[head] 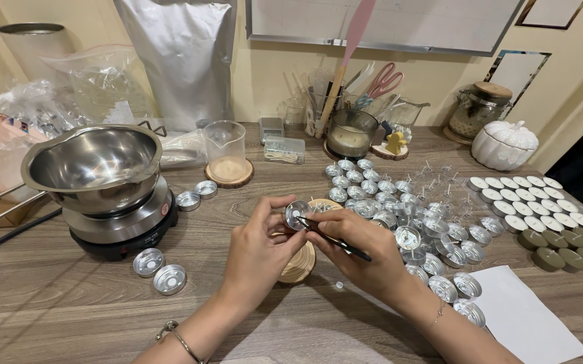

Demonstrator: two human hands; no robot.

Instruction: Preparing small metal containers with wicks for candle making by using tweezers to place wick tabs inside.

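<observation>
My left hand [259,253] pinches a small silver tealight cup [296,214], tilted on its side above the wooden table. My right hand [362,253] holds a thin dark tool like tweezers [335,239] whose tip reaches into the cup's open face. Under both hands lies a round wooden coaster [300,265]. Right of my hands, several empty metal tealight cups [399,202] are spread out, some with wicks standing in them.
A steel bowl [96,165] sits on a small hot plate [123,226] at left, with loose cups [160,271] beside it. A glass beaker [226,145] stands on a coaster. White and olive tealights [547,209] line the right; white paper [524,317] lies at front right.
</observation>
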